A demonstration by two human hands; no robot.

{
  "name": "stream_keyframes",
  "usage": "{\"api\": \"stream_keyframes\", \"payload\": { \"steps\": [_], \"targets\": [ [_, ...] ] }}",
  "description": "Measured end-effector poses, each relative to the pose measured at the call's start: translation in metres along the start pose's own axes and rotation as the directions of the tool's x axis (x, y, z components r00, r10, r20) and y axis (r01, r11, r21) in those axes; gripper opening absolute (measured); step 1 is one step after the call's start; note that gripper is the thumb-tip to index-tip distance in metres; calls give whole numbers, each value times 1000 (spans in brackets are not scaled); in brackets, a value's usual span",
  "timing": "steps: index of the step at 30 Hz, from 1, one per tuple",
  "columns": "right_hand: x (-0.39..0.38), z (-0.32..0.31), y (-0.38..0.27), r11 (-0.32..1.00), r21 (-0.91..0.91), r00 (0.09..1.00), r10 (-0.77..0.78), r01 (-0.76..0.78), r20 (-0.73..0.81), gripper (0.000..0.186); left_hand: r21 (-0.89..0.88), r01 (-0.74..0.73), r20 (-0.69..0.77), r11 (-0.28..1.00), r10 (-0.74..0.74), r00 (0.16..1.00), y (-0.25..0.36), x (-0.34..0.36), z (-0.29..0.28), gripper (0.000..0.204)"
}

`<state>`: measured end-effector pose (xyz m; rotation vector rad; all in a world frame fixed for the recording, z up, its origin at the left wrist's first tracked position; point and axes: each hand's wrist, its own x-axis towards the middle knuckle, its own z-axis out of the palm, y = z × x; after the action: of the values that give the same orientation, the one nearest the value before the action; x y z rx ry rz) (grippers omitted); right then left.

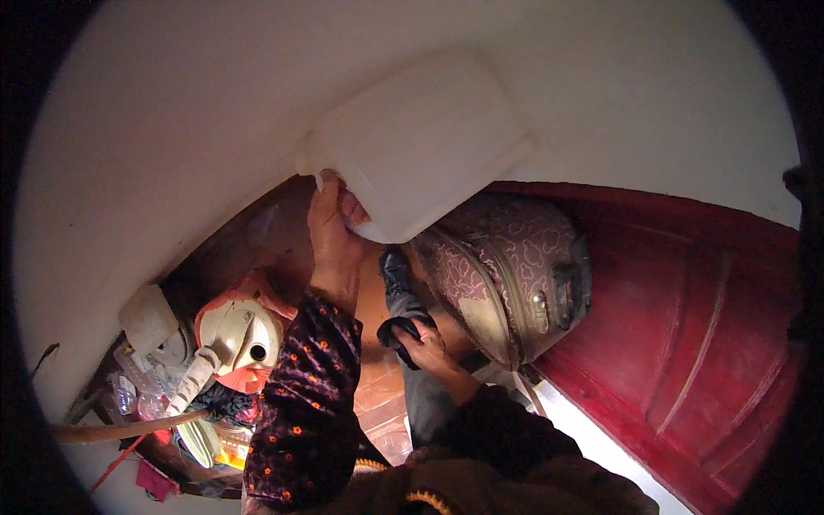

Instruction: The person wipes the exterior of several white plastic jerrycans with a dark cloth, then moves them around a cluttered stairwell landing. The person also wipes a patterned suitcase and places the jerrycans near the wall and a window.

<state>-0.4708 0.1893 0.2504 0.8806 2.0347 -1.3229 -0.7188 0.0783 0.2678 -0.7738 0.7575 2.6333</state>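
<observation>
In the upper middle, my left hand (333, 219) grips the near left edge of a large whitish plastic bin (421, 142), with its smooth side toward me and tilted against the white walls. Lower down, my right hand (426, 350) is closed on a bunched black cloth (396, 336), just in front of my grey trouser leg (429, 408). The fingers of that hand are partly hidden by the cloth. My black shoe (395, 268) rests on the floor under the bin's near corner.
To the right stands a patterned suitcase (493, 266) with a dark handle, beside a red wooden door (652, 335). At left lie a cream appliance (240, 333) on orange cloth, a whitish container (153, 322), clear plastic bottles (129, 390) and a long wooden stick (120, 432).
</observation>
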Motion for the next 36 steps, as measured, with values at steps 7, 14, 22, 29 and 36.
{"api": "stream_keyframes", "payload": {
  "steps": [7,14,22,29,36],
  "targets": [
    [1,-4,3,997,46,998,-58,58,-3,49,295,-44,-178,955,100,979,9,25,13,35],
    [-4,15,6,994,103,999,34,-34,-1,44,598,-173,-135,783,311,941,39,-29,-69,35],
    [-5,-21,91,919,296,939,314,-262,-143,61,637,361,-619,681,173,766,60,-148,-238,28],
    [-82,-146,196,857,508,823,351,-90,-447,32,848,28,-29,530,-6,1000,27,-115,-192,29],
    [-59,-188,236,880,475,719,339,-14,-606,29,795,-606,602,-4,-107,791,-48,-85,-58,58]
  ]
}}
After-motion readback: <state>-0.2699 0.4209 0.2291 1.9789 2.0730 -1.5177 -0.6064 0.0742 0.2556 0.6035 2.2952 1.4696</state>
